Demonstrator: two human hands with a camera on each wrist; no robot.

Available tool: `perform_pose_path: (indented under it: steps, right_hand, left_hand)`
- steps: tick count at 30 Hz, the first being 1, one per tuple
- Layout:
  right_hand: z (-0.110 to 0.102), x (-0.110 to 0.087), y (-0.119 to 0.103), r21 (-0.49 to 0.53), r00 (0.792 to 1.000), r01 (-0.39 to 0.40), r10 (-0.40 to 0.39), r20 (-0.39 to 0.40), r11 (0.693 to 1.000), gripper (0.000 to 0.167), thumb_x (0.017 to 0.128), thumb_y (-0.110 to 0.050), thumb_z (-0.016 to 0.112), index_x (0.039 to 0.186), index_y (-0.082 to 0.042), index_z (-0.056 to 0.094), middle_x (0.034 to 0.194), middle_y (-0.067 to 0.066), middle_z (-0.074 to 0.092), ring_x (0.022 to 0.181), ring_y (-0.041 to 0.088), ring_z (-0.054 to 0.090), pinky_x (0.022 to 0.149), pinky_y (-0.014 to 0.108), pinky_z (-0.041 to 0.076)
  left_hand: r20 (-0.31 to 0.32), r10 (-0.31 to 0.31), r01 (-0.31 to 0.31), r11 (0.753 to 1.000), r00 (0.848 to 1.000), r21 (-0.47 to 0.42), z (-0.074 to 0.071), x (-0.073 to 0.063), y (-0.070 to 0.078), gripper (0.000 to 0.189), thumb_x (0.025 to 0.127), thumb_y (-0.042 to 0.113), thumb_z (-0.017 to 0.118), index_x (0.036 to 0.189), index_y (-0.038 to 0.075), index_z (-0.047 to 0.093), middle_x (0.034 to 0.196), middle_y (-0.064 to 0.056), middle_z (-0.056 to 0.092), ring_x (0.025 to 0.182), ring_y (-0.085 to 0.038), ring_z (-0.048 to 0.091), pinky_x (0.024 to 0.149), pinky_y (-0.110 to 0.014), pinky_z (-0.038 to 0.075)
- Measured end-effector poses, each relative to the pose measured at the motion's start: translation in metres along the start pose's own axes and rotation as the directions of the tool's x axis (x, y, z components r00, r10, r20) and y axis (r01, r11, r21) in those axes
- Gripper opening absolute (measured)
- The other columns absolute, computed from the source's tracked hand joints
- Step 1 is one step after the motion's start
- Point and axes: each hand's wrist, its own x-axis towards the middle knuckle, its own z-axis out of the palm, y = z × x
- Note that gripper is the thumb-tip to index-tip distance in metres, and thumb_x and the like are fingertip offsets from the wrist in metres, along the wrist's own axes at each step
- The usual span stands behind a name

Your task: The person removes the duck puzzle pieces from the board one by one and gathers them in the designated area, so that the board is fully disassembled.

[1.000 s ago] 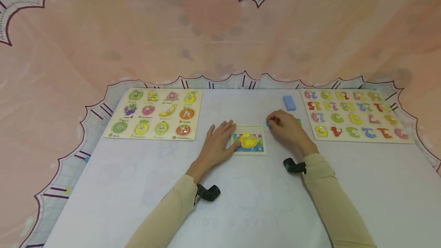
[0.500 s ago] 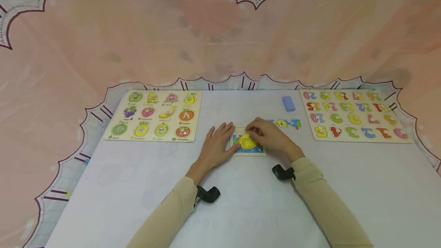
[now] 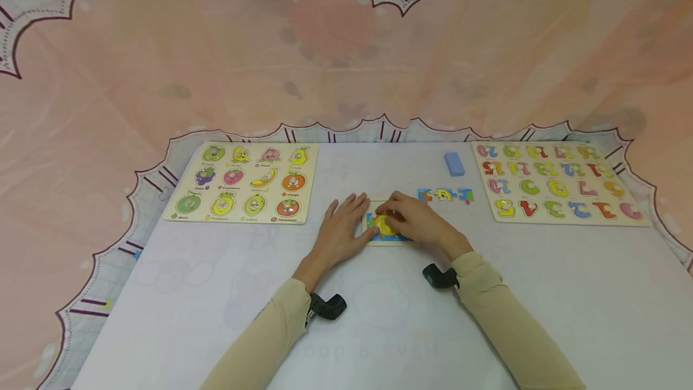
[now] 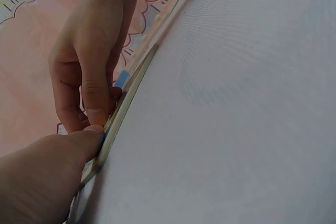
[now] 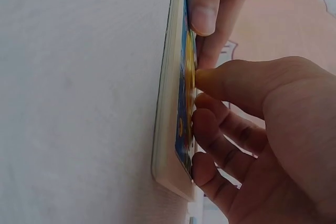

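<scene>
A small jigsaw board (image 3: 391, 244) with a pale frame and a yellow-and-blue picture lies at mid-table. My left hand (image 3: 342, 230) rests over its left side with fingers spread and straight; the thumb presses on the picture's edge. My right hand (image 3: 425, 219) is bent over the board's upper part, hiding much of the picture. In the right wrist view, its thumb and curled fingertips pinch at a yellow puzzle piece (image 5: 190, 66) level with the board's surface. Several fingertips touch the board there. Three loose puzzle pieces (image 3: 445, 195) lie in a row just beyond the right hand.
A fruit puzzle board (image 3: 243, 191) lies at the far left of the white table (image 3: 373, 324). At the far right is a number puzzle board (image 3: 560, 182). A blue block (image 3: 454, 164) sits beyond the loose pieces. A pink patterned cloth (image 3: 346, 65) rises behind the table.
My right hand has moved left from the loose pieces to the small board, and slightly further left in the last half second. The loose row is now uncovered. The left hand stays put.
</scene>
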Motion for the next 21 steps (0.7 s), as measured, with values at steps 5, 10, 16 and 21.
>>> perform_pose_path:
  steps: [5,10,16,21]
  right_hand:
    - [0.0013,0.0002,0.0004,-0.008,1.000,0.007,-0.007,-0.002,1.000,0.022,0.092,-0.011,0.058,0.113,-0.010,0.066,0.099,0.001,0.057,0.079,0.011,0.050,0.070,0.024,0.044]
    - [0.0011,0.0003,0.0009,0.015,1.000,-0.004,0.004,0.004,1.000,0.023,0.091,-0.009,0.058,0.114,-0.011,0.062,0.103,0.002,0.056,0.084,0.013,0.052,0.074,0.026,0.047]
    - [0.0000,0.0004,0.0003,0.048,1.000,0.014,-0.014,-0.001,0.999,0.024,0.090,-0.006,0.059,0.113,-0.011,0.059,0.102,0.001,0.058,0.082,0.013,0.052,0.072,0.026,0.047]
    - [0.0012,0.0012,0.0006,0.093,1.000,0.029,-0.028,-0.008,0.995,0.020,0.090,-0.006,0.059,0.109,-0.012,0.058,0.094,0.000,0.060,0.078,0.012,0.052,0.069,0.026,0.047]
  left_hand:
    - [0.001,-0.002,0.002,1.000,1.000,-0.002,-0.0001,0.0001,0.0000,0.064,0.090,0.048,0.057,0.141,0.012,0.045,0.150,-0.002,0.039,0.142,-0.022,0.031,0.117,-0.050,0.018]
    - [0.002,-0.006,0.006,1.000,1.000,0.001,0.0001,0.0008,-0.0002,0.064,0.090,0.048,0.057,0.142,0.012,0.044,0.150,-0.002,0.038,0.142,-0.022,0.031,0.117,-0.049,0.017]
    - [-0.002,-0.006,0.006,1.000,1.000,-0.013,-0.0001,0.0013,0.0001,0.064,0.089,0.048,0.058,0.141,0.012,0.045,0.150,-0.002,0.040,0.142,-0.023,0.031,0.117,-0.049,0.017]
    - [-0.003,-0.011,0.011,1.000,1.000,-0.027,0.0002,0.0011,-0.0001,0.064,0.089,0.047,0.059,0.141,0.012,0.045,0.150,-0.002,0.040,0.142,-0.023,0.031,0.117,-0.050,0.017]
